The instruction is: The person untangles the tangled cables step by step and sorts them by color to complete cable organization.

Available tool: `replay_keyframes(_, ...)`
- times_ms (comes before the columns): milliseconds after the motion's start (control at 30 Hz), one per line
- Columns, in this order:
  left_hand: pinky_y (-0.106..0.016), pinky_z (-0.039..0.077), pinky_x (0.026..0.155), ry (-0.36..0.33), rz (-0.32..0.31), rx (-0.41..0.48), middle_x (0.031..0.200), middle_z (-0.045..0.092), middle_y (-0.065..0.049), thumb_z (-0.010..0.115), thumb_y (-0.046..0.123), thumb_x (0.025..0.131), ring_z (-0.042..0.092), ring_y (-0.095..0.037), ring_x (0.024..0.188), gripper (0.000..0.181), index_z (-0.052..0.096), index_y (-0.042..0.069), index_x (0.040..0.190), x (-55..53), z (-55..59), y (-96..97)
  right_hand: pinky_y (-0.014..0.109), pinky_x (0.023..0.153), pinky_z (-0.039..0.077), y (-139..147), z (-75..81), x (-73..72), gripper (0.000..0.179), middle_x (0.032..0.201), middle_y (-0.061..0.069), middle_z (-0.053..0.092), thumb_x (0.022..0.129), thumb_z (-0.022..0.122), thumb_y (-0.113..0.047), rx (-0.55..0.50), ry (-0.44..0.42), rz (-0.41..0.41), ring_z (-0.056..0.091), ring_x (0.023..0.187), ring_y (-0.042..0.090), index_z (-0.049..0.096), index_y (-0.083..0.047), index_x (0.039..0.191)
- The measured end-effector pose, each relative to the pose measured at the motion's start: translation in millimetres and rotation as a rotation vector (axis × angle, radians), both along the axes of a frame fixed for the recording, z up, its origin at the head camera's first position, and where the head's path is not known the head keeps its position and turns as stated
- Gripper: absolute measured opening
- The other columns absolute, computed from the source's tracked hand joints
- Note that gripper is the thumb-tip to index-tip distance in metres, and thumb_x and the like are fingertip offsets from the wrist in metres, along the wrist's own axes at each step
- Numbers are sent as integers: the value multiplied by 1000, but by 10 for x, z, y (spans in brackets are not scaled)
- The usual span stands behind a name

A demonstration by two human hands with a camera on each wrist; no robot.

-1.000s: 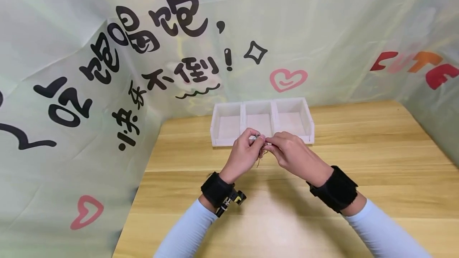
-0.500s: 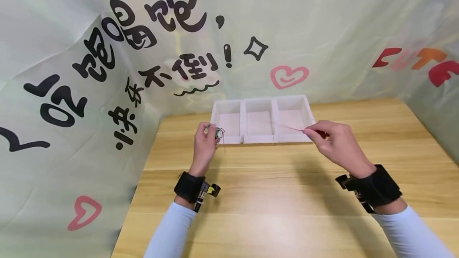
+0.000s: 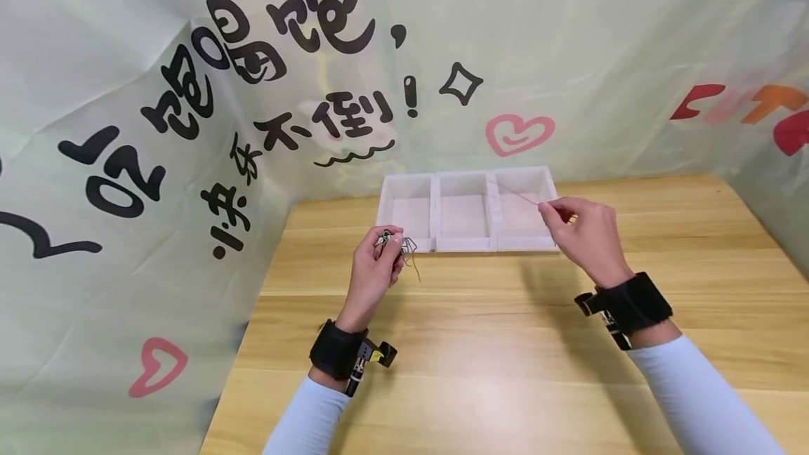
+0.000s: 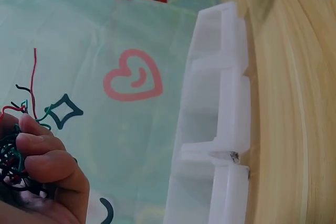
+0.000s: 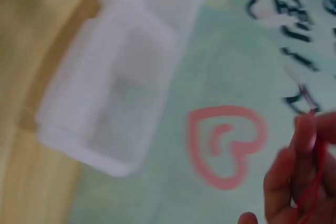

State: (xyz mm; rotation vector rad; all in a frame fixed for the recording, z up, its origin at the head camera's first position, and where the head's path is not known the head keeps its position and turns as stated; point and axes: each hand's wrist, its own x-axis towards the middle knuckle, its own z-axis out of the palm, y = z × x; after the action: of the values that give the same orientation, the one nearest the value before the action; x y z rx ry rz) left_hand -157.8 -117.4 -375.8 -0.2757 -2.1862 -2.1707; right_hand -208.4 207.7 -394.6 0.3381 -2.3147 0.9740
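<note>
A tangled bundle of thin wires (image 4: pixel 13 156), green, black and red, sits in the curled fingers of my left hand (image 3: pixel 373 265). Loose wire ends stick out past its fingertips. Over at the right, my right hand (image 3: pixel 584 234) pinches a thin red wire (image 5: pixel 313 182) between thumb and finger. One end of that wire points up and left, in front of the white tray (image 3: pixel 464 246); more of it loops down inside the palm in the right wrist view. Both hands are raised in front of the tray, apart from each other.
The tray has three compartments and stands at the back of the wooden table (image 3: pixel 480 343), close to a printed fabric backdrop (image 3: pixel 600 55). Fabric (image 3: pixel 76 343) also walls the left side.
The hands were together at the wires one second ago. They have since separated, the right hand drawing a red wire away to the right while the left keeps the bundle.
</note>
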Motion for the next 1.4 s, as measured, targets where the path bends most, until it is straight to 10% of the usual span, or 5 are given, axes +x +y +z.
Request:
replay_keyframes(267,-24,40,46,-13,-42,6,83,61,-25,54,19,95,50,-26,55,31,50,13,125,6,-59,64,45,61,43,98,-308,-472,25,67,15,65,91,58,-20,-9,-124,-198,57,60,28,70,1,87)
replay_keyframes(567,-22,44,48,-38,-69,27,91,65,-16,58,34,92,56,-29,66,34,55,19,123,-6,-243,135,51,66,46,3,-377,-455,53,98,33,58,94,50,-20,175,-437,-12,54,80,42,35,11,134)
replay_keyframes(767,-26,47,54,-34,-65,6,99,61,-12,56,25,94,56,-33,74,30,53,13,122,67,-92,185,54,79,46,-33,-268,-370,40,114,28,58,93,53,-21,75,-338,44,53,100,38,53,5,124)
replay_keyframes(1033,-27,48,55,-31,-68,12,102,57,-16,53,16,95,56,-33,75,28,50,4,120,111,30,238,41,69,46,-177,-124,-252,28,86,6,66,92,56,-28,-4,-253,108,57,78,17,66,-8,108)
replay_keyframes(1400,-26,46,54,-5,-90,-2,105,59,-20,52,15,95,57,-37,77,22,52,5,116,135,-2,314,32,56,51,-624,28,81,22,83,-7,66,91,59,-33,-27,-239,435,58,69,8,68,-14,97)
